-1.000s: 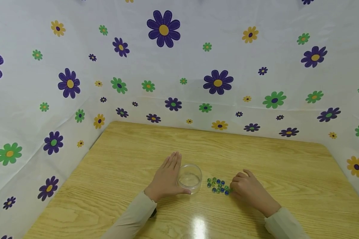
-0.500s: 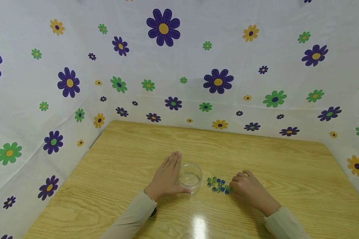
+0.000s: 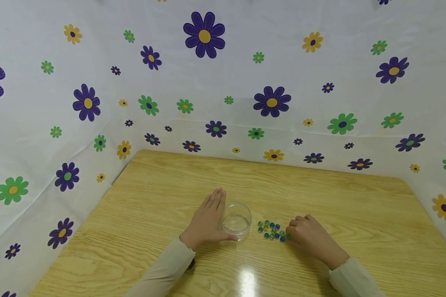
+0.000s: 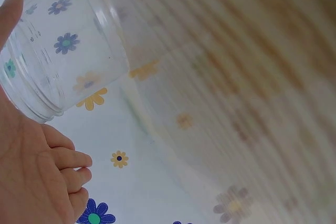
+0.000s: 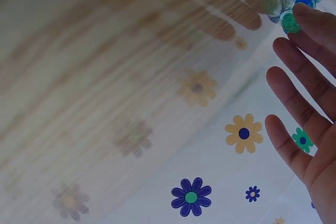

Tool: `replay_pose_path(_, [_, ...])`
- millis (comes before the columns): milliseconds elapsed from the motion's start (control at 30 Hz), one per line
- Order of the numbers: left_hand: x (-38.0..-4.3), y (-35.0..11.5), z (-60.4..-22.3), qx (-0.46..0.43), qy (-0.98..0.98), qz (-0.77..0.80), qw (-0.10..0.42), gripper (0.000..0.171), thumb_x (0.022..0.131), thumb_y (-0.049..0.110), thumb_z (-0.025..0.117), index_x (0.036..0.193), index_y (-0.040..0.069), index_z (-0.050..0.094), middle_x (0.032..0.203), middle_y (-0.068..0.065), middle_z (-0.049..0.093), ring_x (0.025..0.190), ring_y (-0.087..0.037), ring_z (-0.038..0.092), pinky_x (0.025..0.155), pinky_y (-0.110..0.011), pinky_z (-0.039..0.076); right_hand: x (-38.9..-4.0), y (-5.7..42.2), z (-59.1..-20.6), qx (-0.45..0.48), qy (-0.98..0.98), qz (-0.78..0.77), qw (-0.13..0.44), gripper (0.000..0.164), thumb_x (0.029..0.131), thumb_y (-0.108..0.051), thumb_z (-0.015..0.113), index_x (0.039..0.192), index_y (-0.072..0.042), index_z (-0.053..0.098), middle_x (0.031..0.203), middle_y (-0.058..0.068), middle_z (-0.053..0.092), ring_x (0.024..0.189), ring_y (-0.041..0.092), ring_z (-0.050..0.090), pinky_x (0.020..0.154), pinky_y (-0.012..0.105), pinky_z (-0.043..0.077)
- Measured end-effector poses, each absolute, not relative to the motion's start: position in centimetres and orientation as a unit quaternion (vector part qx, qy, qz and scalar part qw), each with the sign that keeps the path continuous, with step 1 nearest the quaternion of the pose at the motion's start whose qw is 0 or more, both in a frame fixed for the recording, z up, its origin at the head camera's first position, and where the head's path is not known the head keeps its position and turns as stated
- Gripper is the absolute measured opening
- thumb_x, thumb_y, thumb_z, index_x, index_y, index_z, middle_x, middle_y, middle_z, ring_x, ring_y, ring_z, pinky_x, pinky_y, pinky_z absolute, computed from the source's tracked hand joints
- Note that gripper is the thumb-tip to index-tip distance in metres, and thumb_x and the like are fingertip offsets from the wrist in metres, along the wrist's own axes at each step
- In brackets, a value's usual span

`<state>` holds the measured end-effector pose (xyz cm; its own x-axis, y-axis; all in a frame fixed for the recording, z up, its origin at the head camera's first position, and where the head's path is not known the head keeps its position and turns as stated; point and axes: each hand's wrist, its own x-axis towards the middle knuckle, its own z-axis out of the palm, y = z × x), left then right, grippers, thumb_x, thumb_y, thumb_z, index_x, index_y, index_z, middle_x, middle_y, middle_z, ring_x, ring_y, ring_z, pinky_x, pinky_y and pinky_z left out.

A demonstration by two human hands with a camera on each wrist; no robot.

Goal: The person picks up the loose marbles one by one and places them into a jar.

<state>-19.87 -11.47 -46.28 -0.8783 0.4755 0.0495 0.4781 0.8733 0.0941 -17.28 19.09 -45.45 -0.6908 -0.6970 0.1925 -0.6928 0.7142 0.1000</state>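
Note:
A clear jar (image 3: pixel 236 222) with a threaded rim stands upright on the wooden table. My left hand (image 3: pixel 205 222) rests against its left side, fingers straight, the thumb along the front. In the left wrist view the jar (image 4: pixel 68 51) shows see-through walls beside the palm. To its right lies a loose cluster of green and blue glass marbles (image 3: pixel 274 230). At the cluster's right end my right hand (image 3: pixel 312 237) pinches a green marble (image 5: pixel 290 21) between thumb and index fingertips, low over the table. Its other fingers are spread loosely in the right wrist view.
The wooden table (image 3: pixel 171 181) meets a white sheet (image 3: pixel 223 74) with printed flowers at its back and left. A bright reflection lies on the tabletop in front of the jar.
The right hand's raised fingers have come down slightly, while its thumb and index stay at the cluster's right end. Left hand, jar and marbles keep their places.

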Motion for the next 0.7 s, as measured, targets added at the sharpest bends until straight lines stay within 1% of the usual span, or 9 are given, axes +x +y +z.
replay_pose_path(133, [-19.81, -11.47, -46.16, -0.247, -0.967, -0.054, 0.011, 0.127, 0.065, 0.077, 0.061, 0.149, -0.004, 0.011, 0.157, -0.020, 0.014, 0.147, -0.029, 0.012, 0.120, -0.040, 0.016, -17.20, 19.21, -45.42, 0.377, -0.920, -0.008, 0.102, 0.017, 0.066, -0.020, 0.083, 0.072, -0.018, 0.068, 0.075, -0.007, 0.066, 0.070, 0.011, 0.058, 0.061, 0.030, 0.045])
replay_pose_path(300, [-19.74, -11.43, -46.00, -0.249, -0.967, -0.051, 0.014, 0.126, 0.066, 0.078, 0.061, 0.149, -0.005, 0.012, 0.156, -0.020, 0.014, 0.147, -0.029, 0.012, 0.120, -0.041, 0.016, -17.09, 19.44, -45.48, 0.376, -0.922, 0.001, 0.094, 0.017, 0.065, -0.017, 0.084, 0.074, -0.017, 0.068, 0.075, -0.006, 0.066, 0.069, 0.010, 0.057, 0.061, 0.032, 0.049])
replay_pose_path(533, [-19.74, -11.38, -45.95, -0.249, -0.967, -0.047, 0.015, 0.126, 0.066, 0.078, 0.060, 0.149, -0.005, 0.012, 0.156, -0.020, 0.015, 0.146, -0.029, 0.012, 0.120, -0.040, 0.016, -16.99, 19.57, -45.61, 0.375, -0.923, 0.015, 0.082, 0.012, 0.070, -0.016, 0.081, 0.075, -0.017, 0.070, 0.073, -0.006, 0.065, 0.067, 0.010, 0.055, 0.063, 0.037, 0.052])
replay_pose_path(700, [-19.72, -11.38, -45.93, -0.248, -0.968, -0.046, 0.015, 0.126, 0.066, 0.078, 0.060, 0.148, -0.005, 0.012, 0.156, -0.020, 0.015, 0.146, -0.029, 0.013, 0.120, -0.040, 0.016, -16.95, 19.64, -45.62, 0.379, -0.922, 0.009, 0.080, 0.012, 0.070, -0.018, 0.081, 0.075, -0.018, 0.070, 0.072, -0.007, 0.064, 0.067, 0.009, 0.054, 0.062, 0.035, 0.050])
